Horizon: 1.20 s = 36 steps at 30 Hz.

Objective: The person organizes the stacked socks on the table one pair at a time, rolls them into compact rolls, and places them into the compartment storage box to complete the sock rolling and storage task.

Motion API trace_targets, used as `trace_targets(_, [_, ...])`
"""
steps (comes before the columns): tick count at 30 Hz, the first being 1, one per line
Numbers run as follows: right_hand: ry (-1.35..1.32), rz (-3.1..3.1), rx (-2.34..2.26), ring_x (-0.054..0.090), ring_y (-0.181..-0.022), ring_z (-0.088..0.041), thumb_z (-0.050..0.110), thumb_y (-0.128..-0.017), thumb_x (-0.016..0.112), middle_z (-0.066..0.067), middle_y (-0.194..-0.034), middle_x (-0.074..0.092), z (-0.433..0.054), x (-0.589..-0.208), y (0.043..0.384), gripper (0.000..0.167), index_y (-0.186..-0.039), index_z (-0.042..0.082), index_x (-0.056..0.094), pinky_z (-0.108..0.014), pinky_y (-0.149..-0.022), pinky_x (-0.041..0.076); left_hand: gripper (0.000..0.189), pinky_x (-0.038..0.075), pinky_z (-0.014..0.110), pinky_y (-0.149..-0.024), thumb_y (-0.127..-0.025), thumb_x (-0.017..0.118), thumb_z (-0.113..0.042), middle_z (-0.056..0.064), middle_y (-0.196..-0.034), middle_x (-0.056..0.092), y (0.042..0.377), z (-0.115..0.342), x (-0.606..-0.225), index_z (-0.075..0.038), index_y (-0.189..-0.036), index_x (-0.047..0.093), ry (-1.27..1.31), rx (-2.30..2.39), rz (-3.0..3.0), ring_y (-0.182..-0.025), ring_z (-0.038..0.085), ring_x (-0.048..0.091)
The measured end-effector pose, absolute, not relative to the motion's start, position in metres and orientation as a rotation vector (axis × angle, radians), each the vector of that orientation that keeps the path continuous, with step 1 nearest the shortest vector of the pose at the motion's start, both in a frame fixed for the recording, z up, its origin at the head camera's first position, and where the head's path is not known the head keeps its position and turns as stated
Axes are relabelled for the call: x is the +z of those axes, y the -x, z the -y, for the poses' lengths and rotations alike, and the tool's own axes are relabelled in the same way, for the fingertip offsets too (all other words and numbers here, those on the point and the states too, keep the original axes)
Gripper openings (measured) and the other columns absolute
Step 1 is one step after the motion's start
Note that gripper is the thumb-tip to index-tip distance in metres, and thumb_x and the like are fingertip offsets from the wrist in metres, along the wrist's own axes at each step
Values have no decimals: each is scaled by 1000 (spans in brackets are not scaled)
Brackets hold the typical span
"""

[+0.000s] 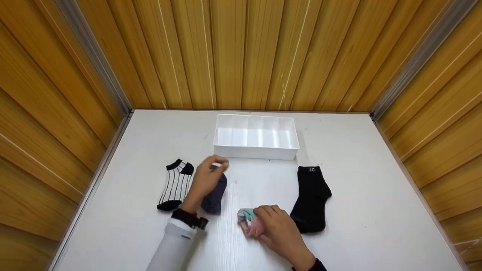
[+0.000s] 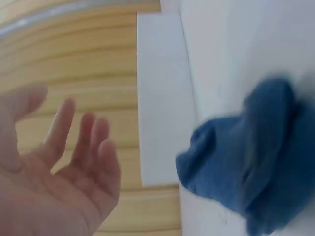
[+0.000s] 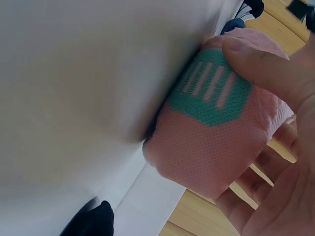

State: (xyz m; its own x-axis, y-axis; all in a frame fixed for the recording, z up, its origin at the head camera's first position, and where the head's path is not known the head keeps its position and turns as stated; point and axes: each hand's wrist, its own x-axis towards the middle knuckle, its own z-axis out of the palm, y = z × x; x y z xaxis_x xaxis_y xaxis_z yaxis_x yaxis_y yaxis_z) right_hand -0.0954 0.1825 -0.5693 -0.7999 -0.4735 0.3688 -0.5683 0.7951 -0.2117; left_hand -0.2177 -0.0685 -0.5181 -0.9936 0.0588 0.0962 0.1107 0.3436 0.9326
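Note:
My right hand (image 1: 280,229) grips a rolled pink sock (image 1: 253,226) with a green patch, low over the front middle of the table. In the right wrist view, the thumb presses on the bundled sock (image 3: 206,147) while the other fingers lie behind it. My left hand (image 1: 205,178) is raised over a dark blue sock (image 1: 213,201) and partly covers it. Loosely bent and holding nothing, the fingers of the left hand (image 2: 74,177) appear apart from the crumpled blue sock (image 2: 236,162) in the left wrist view.
A white box (image 1: 256,152) with several compartments stands at the back of the white table (image 1: 357,150). A striped black-and-white sock (image 1: 175,188) lies flat at left, a black sock (image 1: 312,199) at right. Wood-patterned walls (image 1: 233,56) enclose the table's back and sides.

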Motion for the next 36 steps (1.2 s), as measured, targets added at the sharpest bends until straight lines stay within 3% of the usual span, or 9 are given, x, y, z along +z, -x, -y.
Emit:
trace_targets(3, [-783, 2686, 477, 61, -109, -13, 26, -59, 98, 10, -119, 66, -183, -569, 95, 72, -121, 23, 62, -35, -91, 54, 25, 50, 40, -92, -99, 64, -24, 11, -123, 67, 259, 82, -516, -11, -120, 70, -38, -1819, 2419, -109, 27, 64])
trace_targets(7, [-782, 2683, 491, 61, -109, -12, 26, -61, 97, 11, -118, 67, -184, -570, 94, 70, -121, 23, 62, -33, -92, 54, 43, 41, 49, -108, -102, 55, -30, 18, -140, 54, 298, 92, -521, -8, -139, 56, -191, -1827, 2462, -132, 33, 51])
trace_targets(11, [-775, 2698, 479, 61, -109, -12, 27, -61, 97, 10, -118, 67, -187, -570, 93, 69, -121, 23, 62, -32, -92, 54, 58, 31, 51, -118, -105, 45, -38, 23, -154, 38, 316, 85, -530, -9, -155, 36, -243, -1853, 2586, -145, 38, 37])
trace_targets(15, [-757, 2712, 478, 62, -109, -13, 30, -62, 96, 10, -118, 67, -189, -568, 94, 69, -122, 22, 61, -33, -93, 54, 62, 24, 49, -123, -108, 32, -40, 26, -161, 31, 329, 74, -540, -6, -160, 23, -221, -1865, 2684, -152, 38, 29])
trace_targets(23, [-730, 2717, 485, 61, -105, -11, 36, -66, 93, 12, -117, 68, -186, -566, 95, 67, -124, 24, 61, -31, -87, 56, 55, 24, 50, -123, -109, 25, -30, 25, -160, 36, 333, 65, -551, -1, -156, 28, -196, -1789, 2722, -151, 39, 30])
trace_targets(27, [-689, 2716, 436, 62, -97, -14, 39, -65, 92, 9, -114, 70, -191, -564, 98, 70, -125, 22, 61, -33, -78, 57, 55, 27, 50, -122, -109, 26, -31, 26, -158, 39, 333, 56, -553, -1, -156, 32, -184, -1742, 2709, -148, 40, 35])
trace_targets(32, [-626, 2717, 332, 60, -80, -16, 45, -63, 88, 4, -94, 70, -199, -558, 111, 70, -120, 17, 59, -31, -60, 52, 55, 28, 50, -122, -110, 26, -32, 25, -157, 40, 333, 48, -547, -3, -156, 32, -116, -1777, 2715, -148, 39, 36])
trace_targets(36, [-543, 2741, 337, 54, -65, -11, 48, -63, 83, 7, -75, 59, -205, -551, 129, 62, -110, 17, 55, -28, -51, 43, 55, 24, 50, -123, -110, 25, -34, 22, -160, 36, 335, 45, -544, -6, -157, 29, -83, -1839, 2735, -151, 36, 31])
